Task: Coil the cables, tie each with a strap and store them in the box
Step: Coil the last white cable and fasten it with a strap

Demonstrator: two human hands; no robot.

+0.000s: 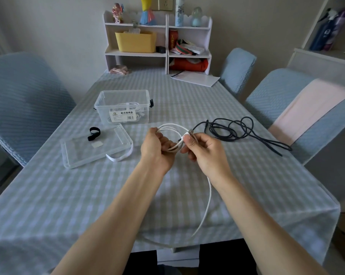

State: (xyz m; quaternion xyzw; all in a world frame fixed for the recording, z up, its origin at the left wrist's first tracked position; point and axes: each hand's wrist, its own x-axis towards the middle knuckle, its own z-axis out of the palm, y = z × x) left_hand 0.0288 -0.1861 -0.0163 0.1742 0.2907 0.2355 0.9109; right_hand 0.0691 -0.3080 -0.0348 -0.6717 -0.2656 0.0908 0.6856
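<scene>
The left hand is gripping white cable loops so the right hand, pinching its plug end, is winding.

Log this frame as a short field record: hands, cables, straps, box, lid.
left hand: holds the coiled loops of the white cable
right hand: pinches the white cable near its plug; loose tail hangs toward the table edge
black cable: uncoiled, on the tablecloth, right of the hands
black strap: on the lid
white strap: at the lid's near edge
clear box: open, white cable already inside
lid: flat, in front of the box
</scene>
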